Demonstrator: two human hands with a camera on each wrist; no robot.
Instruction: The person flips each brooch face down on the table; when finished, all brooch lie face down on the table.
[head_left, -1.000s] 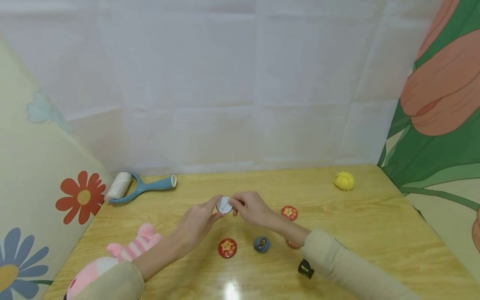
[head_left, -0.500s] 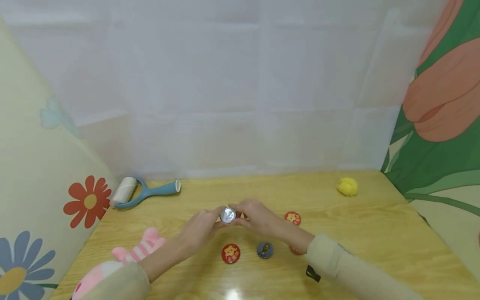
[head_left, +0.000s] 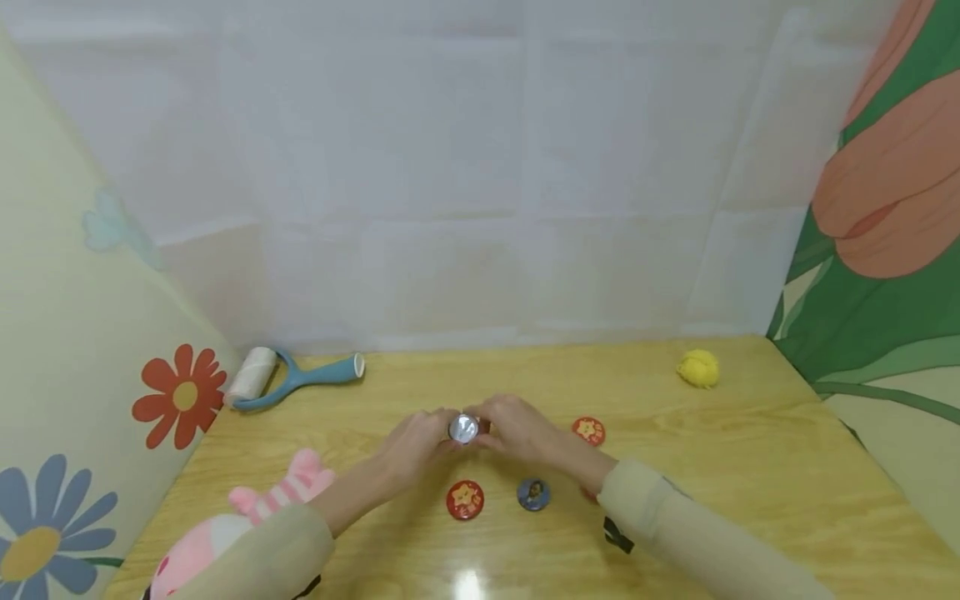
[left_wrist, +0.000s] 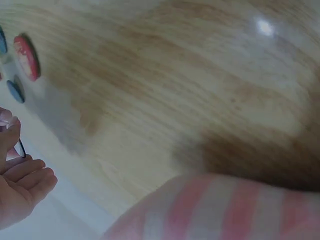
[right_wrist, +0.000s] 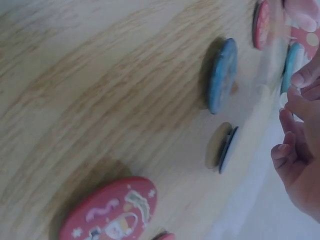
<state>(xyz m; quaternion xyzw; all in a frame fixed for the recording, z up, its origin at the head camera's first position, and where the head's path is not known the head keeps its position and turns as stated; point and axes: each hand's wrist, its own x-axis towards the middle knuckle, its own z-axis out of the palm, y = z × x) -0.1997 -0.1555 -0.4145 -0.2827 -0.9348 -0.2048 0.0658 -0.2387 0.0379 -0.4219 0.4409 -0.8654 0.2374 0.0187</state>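
Observation:
Both hands meet over the middle of the table around a round pin badge [head_left: 463,428], its silvery back turned up toward the head camera. My left hand [head_left: 416,442] pinches its left edge; my right hand [head_left: 521,429] grips it from the right, thumb below. In the left wrist view the left hand's fingers [left_wrist: 30,182] show beside the badge's thin dark rim [left_wrist: 21,148]. Nearer the body lie a red star badge [head_left: 465,500] and a blue badge [head_left: 533,494]. Another red badge [head_left: 588,431] sits beyond the right forearm, which mostly covers a further red one.
A pink plush toy [head_left: 202,546] with striped limbs lies at the left, partly under the left sleeve. At the back left is a blue-handled lint roller [head_left: 322,373]. A yellow fuzzy thing [head_left: 698,368] stands back right. White cloth [head_left: 480,208] hangs behind the table [head_left: 750,467].
The badge has come slightly nearer the body, and its back has gone from plain white to a bright glint. The right hand's fingers have closed in round its right side. The view has shifted slightly.

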